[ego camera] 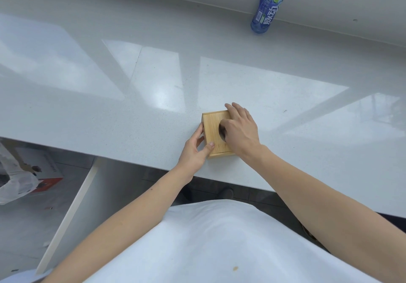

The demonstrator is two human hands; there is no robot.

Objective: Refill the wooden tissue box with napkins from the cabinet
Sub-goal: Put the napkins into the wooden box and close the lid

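Pinching the wooden tissue box (214, 139) by its side with our left hand (194, 152), we hook our right hand (240, 130) by the thumb into its hole (222, 131), fingers spread. The box sits between our hands near the tabletop (131, 118) edge; a hard tug could slide it off.

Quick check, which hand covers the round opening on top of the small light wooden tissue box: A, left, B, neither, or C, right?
C: the right hand lies over the opening of the light wooden tissue box, while the left hand grips its left side.
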